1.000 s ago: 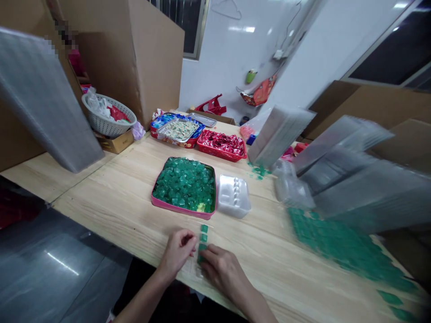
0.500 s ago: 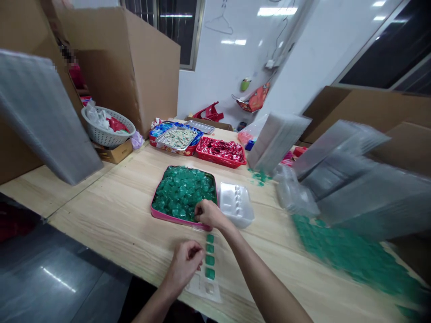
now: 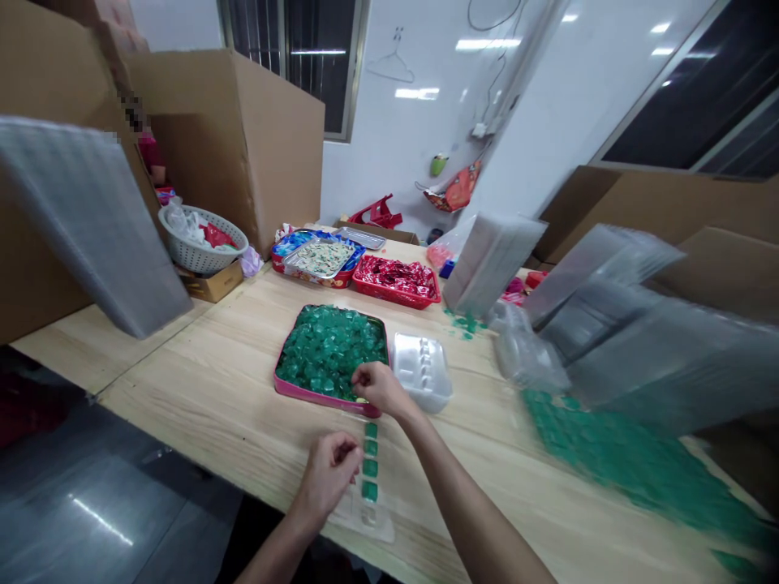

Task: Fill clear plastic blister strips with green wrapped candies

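My right hand [image 3: 376, 385] is at the near right corner of a pink-rimmed tray [image 3: 322, 396], its fingertips pinched together among a heap of green translucent pieces [image 3: 329, 345]. What the fingertips hold, if anything, is hidden. My left hand [image 3: 332, 470] rests beside a clear plastic blister tray [image 3: 377, 526], with thumb and fingers curled together; nothing can be made out between them. Several green square pieces [image 3: 370, 468] sit in a row in the blister tray's pockets, and the pocket nearest me holds no green piece.
A stack of clear blister trays [image 3: 419, 369] stands right of the pink tray. Behind are a red basket of red wrappers [image 3: 395, 280] and a tin of small packets [image 3: 320, 258]. Tall plastic tray stacks [image 3: 496, 264] and green sheets [image 3: 633, 462] lie right.
The camera view has shifted slightly. My right hand stays at the tray's corner among the green pieces, and my left hand stays by the blister tray.
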